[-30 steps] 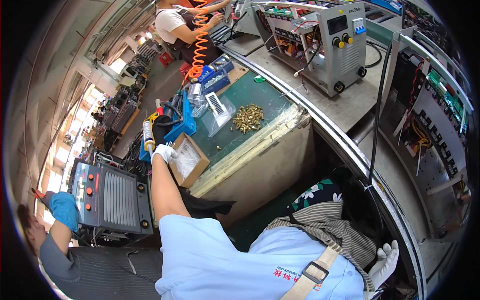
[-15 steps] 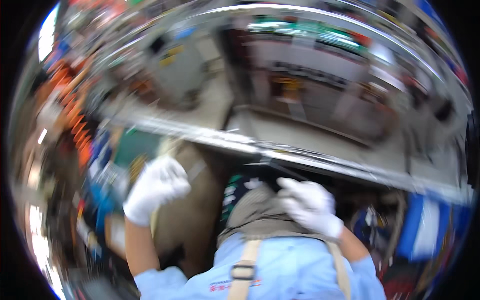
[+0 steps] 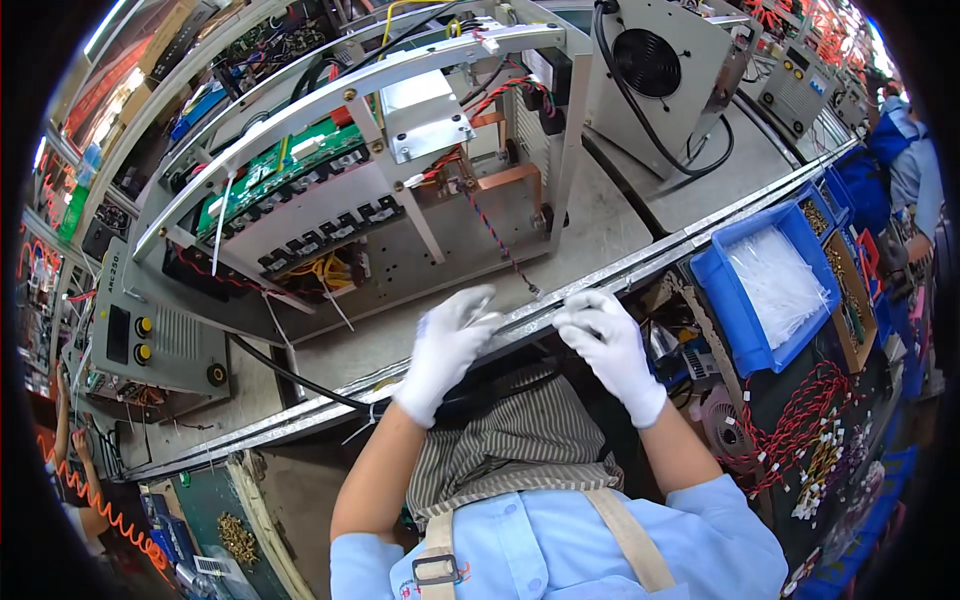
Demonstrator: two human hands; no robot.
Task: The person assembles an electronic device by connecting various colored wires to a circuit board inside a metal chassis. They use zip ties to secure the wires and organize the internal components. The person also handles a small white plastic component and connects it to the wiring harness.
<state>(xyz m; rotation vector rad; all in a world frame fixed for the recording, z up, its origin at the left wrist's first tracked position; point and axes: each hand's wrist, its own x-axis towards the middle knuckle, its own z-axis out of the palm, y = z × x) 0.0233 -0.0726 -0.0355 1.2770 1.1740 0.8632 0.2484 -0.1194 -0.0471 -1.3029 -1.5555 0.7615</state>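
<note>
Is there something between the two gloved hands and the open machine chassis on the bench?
Nothing visible blocks them. The left hand and right hand rest at the metal rail; between them and the open chassis lies only bare bench surface and a thin twisted wire.

1. The left hand [image 3: 447,345] wears a white knit glove that ends in a snug cuff at the wrist.
2. The right hand [image 3: 607,347] wears a matching white glove with the same kind of cuff.
3. A light blue short-sleeved shirt [image 3: 560,545] leaves both forearms bare.
4. A grey-and-white striped apron [image 3: 520,440] covers the front.
5. Tan webbing straps [image 3: 630,540] cross the shirt, the left one carrying a metal buckle [image 3: 437,570].
</note>
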